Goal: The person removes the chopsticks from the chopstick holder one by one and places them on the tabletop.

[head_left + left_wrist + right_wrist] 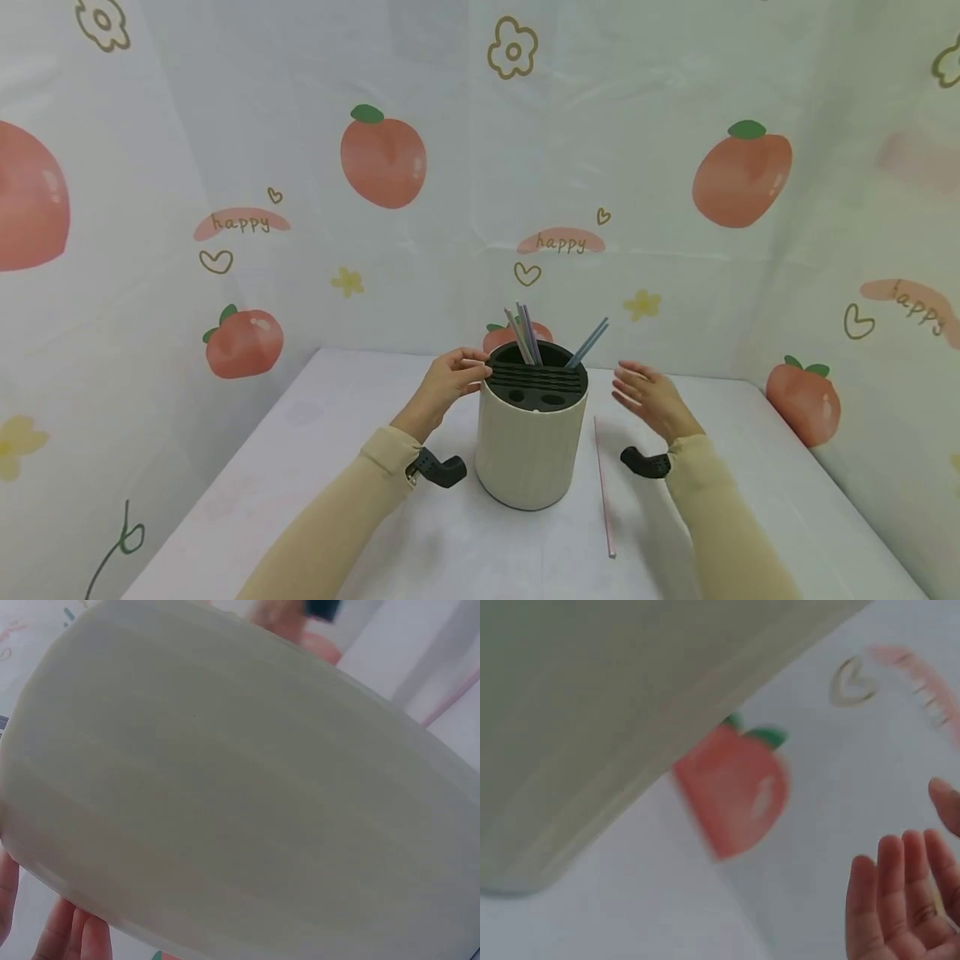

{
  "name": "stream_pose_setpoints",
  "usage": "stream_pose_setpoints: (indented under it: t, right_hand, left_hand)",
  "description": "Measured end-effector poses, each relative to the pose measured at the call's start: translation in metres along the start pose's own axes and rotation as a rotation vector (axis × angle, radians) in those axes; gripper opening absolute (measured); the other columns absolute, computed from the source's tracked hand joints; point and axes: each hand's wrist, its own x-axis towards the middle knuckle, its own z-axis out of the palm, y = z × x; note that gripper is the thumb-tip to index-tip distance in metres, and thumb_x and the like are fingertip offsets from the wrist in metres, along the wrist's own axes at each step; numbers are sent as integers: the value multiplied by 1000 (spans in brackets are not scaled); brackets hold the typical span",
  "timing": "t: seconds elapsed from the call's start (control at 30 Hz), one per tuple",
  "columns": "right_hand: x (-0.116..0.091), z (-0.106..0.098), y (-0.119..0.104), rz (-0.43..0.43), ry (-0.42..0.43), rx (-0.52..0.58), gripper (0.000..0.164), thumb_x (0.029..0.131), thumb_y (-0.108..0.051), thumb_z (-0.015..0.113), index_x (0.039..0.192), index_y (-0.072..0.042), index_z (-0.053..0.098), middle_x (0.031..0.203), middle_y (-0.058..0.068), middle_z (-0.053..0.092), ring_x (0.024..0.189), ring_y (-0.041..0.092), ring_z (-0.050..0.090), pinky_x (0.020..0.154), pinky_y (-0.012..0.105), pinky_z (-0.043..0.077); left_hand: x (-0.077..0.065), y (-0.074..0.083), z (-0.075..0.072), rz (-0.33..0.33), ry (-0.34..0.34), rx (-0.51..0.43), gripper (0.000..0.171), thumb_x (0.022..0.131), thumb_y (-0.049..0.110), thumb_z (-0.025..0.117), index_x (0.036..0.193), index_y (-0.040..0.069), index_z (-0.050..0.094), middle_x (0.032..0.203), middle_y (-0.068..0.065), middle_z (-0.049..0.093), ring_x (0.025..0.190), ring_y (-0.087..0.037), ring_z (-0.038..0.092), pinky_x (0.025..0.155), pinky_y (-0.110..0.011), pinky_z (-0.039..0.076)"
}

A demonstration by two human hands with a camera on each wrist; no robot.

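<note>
A cream round utensil holder (528, 458) stands upright on the table, with a black slotted top (536, 379). Several thin coloured straw-like sticks (527, 337) lean in its rear opening, and blue ones (588, 343) tilt to the right. At the holder's upper left rim, my left hand (446, 383) touches it with extended fingers; its fingertips (94, 937) also meet the wall in the left wrist view. My right hand (654, 398) hovers right of the holder, apart from it, fingers relaxed and palm bare (907, 907). A thin pink stick (603, 492) lies between holder and right hand.
The white table (420, 542) carries the holder near its middle. A white cloth backdrop (465, 167) printed with fruit, flowers and hearts encloses the back and both sides. Black wrist devices (442, 471) sit at both sleeve cuffs.
</note>
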Motion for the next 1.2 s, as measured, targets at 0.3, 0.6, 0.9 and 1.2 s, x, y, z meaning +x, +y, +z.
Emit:
stream_pose_setpoints:
  t: [0.3,0.6,0.9,1.2]
  right_hand:
    - [-21,34,-53,-387,-149,49,23,95,3,54,112,-13,60,104,0,59,94,10,65,89,26,55]
    - [-28,64,-42,-517,-174,39,28,89,14,56,101,-10,61,98,0,64,91,9,65,87,24,56]
    - [-22,79,-29,-549,-66,14,34,84,17,61,92,-16,61,88,-7,64,84,5,63,81,17,54]
    - [-18,82,-23,-561,4,-54,34,83,16,64,88,-17,60,85,-9,62,81,4,62,77,14,52]
  left_hand:
    - [0,0,0,-6,2,-1,25,90,11,65,113,1,61,103,-8,62,94,-14,62,96,-42,52]
    - [0,0,1,-4,0,-5,25,90,11,65,113,2,62,103,-8,62,95,-15,61,96,-42,52]
    - [1,-2,0,-1,11,-11,25,89,10,65,113,2,62,104,-7,63,95,-15,61,97,-42,52]
    - [0,-1,1,-3,17,-19,25,89,9,65,112,2,62,102,-7,63,94,-14,62,95,-41,53]
